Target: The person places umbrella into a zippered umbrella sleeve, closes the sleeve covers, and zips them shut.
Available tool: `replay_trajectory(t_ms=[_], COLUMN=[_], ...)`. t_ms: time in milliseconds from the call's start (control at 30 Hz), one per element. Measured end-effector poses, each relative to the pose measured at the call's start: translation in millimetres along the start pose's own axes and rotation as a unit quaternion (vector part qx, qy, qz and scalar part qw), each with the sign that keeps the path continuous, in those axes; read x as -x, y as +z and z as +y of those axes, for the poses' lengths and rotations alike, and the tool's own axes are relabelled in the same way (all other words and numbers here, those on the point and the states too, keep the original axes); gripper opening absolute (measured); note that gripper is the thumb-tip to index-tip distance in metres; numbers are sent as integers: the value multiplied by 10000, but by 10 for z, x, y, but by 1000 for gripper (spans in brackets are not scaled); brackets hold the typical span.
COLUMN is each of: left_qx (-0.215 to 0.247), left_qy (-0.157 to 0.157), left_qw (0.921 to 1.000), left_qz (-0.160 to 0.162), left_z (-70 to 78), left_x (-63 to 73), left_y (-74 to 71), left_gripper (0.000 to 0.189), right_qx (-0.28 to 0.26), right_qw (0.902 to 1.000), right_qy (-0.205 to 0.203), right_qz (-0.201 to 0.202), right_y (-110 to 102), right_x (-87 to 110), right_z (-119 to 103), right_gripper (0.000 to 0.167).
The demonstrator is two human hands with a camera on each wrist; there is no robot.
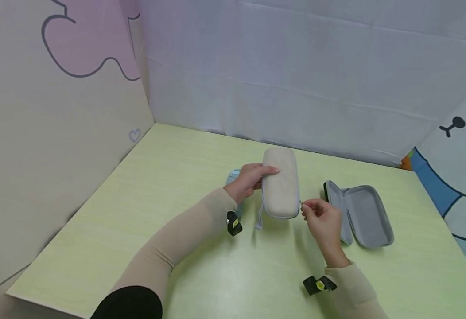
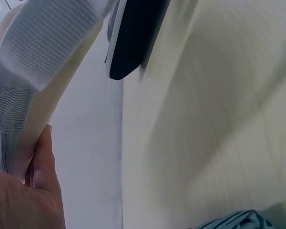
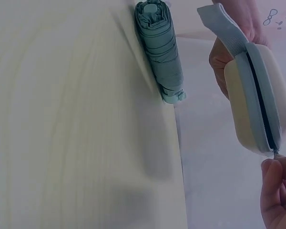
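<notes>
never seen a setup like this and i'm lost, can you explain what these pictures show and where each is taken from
There is no robot here, only a person working bare-handed at a pale table. The wide picture is taken from the head, looking forward and down; the other two are from the left and right wrists. The left hand holds a cream zip case above the table, and the right hand pinches its zipper pull. An open grey case lies on the table, partly behind the right hand, and a rolled teal bundle, perhaps a folded umbrella, lies partly behind the left.
</notes>
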State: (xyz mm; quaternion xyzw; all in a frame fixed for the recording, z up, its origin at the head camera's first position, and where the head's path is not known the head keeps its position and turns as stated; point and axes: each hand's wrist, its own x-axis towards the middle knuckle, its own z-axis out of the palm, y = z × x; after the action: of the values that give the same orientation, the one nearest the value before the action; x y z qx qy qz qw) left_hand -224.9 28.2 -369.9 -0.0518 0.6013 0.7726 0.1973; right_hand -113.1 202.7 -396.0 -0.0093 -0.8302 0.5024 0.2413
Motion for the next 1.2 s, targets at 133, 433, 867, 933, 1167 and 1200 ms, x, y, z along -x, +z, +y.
replay_trajectory(t_ms=[133, 433, 867, 933, 1167, 1200], left_qx=[14, 102, 226, 215, 218, 220], left_qy=[-26, -25, 67, 59, 83, 92], left_qw=[10000, 9999, 9995, 9995, 9993, 9993], left_qz=[-67, -41, 197, 207, 292, 300], left_z=[13, 8, 0, -3, -27, -29], left_x=[-2, 6, 2, 9, 10, 9], left_y=[-4, -9, -7, -4, -9, -11], left_gripper=[38, 39, 37, 37, 35, 34], right_qx=[-43, 7, 7, -19, -92, -103], right_qw=[10000, 9998, 9999, 9999, 9999, 9999], right_qy=[40, 215, 123, 144, 85, 83], right_qz=[48, 47, 53, 66, 27, 18], right_y=[9, 8, -5, -7, -10, -11], right_x=[-3, 9, 31, 32, 51, 53], right_z=[4, -10, -13, -9, -17, -17], right_gripper=[4, 4, 4, 3, 4, 5])
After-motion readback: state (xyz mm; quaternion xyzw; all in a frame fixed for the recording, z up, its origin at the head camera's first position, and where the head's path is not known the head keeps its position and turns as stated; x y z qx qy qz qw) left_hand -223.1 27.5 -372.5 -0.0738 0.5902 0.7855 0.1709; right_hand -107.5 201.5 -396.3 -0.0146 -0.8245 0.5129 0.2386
